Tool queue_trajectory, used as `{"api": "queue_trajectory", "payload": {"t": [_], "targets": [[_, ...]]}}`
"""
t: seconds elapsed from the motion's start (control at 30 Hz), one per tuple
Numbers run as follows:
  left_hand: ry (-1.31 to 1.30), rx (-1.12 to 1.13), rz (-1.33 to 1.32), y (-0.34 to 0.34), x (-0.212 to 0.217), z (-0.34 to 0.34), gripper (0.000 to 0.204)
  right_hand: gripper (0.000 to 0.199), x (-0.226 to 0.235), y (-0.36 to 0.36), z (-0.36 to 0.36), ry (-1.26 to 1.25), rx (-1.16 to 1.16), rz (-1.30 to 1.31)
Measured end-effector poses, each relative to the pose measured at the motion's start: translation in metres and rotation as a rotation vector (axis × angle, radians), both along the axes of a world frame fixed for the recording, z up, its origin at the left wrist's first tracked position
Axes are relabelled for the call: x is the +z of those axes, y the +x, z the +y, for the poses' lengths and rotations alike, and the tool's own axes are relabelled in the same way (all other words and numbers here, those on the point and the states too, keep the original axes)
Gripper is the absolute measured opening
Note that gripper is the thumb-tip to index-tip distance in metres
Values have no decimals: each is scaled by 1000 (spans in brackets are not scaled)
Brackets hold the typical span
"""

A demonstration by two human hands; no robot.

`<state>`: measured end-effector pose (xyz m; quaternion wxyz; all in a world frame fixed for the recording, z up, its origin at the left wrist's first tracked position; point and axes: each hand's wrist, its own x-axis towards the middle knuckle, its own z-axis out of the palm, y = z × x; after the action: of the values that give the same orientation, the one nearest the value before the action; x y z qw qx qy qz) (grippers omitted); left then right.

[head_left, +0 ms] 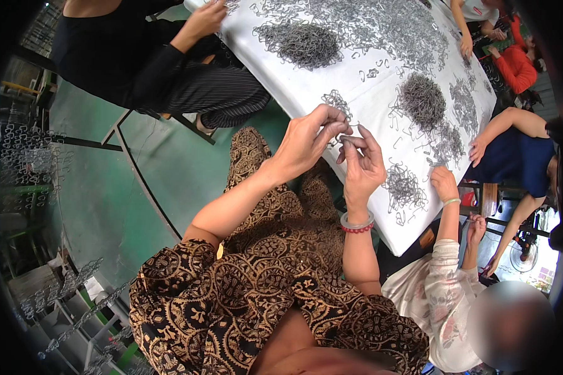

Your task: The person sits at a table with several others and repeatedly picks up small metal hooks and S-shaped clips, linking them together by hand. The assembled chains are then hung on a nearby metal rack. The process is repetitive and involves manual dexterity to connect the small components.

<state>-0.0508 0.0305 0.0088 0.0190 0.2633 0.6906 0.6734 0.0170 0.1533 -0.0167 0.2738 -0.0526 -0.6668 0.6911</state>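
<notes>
My left hand [301, 142] is closed in a pinch at the table's near edge, with small bent wire hooks [334, 142] at its fingertips. Close beside it, my right hand [365, 167] also pinches, its fingertips almost meeting those of the left. A thin bit of wire shows between the two hands; its exact shape is too small to make out. Just beyond my fingers lies a small heap of grey wire hooks [336, 100] on the white-covered table [372, 103]. A pale bangle and a red beaded bracelet [357, 229] circle my right wrist.
Larger heaps of hooks [306, 45], [423, 102] and a smaller heap [405, 186] cover parts of the table. Co-workers sit around it: one in black [137, 62] at left, one in a pale floral top [441, 294] close at right. Metal racks [28, 153] stand far left.
</notes>
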Motion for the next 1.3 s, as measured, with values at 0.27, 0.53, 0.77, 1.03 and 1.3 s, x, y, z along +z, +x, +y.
{"api": "queue_trajectory", "payload": {"t": [0.27,0.53,0.77,1.03,1.3], "targets": [[-92,28,116,10,14,-21,6,29,-25,-110,118,494,-8,-659],[-155,83,100,17,5,-38,6,17,-79,-216,128,967,-122,-599],[-156,80,154,7,-14,-36,12,17,-18,-147,84,586,332,-561],[-144,124,164,-12,-26,-22,12,40,70,-82,42,686,587,-269],[-142,86,153,-10,-28,-28,12,35,99,-76,31,671,566,-334]]}}
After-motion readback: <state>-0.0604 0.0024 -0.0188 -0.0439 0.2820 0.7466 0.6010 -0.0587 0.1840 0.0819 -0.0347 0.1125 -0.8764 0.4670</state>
